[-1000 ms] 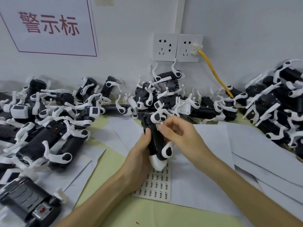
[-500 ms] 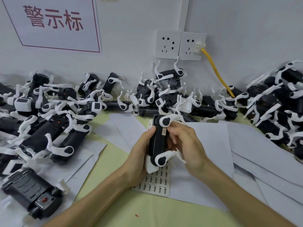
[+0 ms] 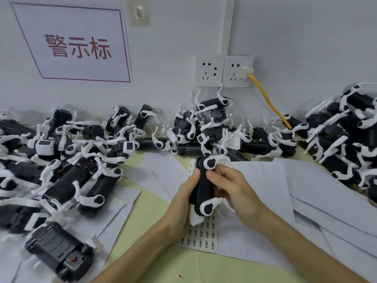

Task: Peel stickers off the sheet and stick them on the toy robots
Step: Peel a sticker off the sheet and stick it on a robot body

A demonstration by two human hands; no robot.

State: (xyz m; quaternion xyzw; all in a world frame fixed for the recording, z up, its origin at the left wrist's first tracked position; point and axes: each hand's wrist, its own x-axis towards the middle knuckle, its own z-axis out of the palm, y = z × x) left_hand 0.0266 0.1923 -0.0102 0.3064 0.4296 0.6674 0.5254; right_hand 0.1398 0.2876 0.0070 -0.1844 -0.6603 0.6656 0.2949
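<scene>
Black plastic bodies with white curved legs fill the left of the yellow-green tabletop (image 3: 155, 211): a heap of toy robots (image 3: 67, 160) lying on loose white paper, well apart from the work. Moving right, the left hand (image 3: 180, 209) curls its fingers round the left flank of one black toy robot with white legs (image 3: 204, 188), thumb laid along its edge. It holds the toy on end over the white sheet of small printed stickers (image 3: 201, 235), which lies flat on the table beneath the toy and the left wrist; whether toy and sheet touch I cannot tell. The right hand (image 3: 238, 190) clasps the same toy from the other side, fingers curled behind it and the thumb bent onto the black face near the upper leg joint. No sticker shows, so I judge that one sits hidden under that thumb and the step is pressing it down. To do it well, the left hand should hold the body steady against twisting while the thumb rubs from the label's middle outward, seating the edges without bubbles, and the thin-looking white legs should not take the squeeze. Further right lie overlapping sheets of plain white paper (image 3: 306, 190), then a second heap of toys (image 3: 346, 139) against the wall; the labelled toy is best set down clear of the sticker sheet
</scene>
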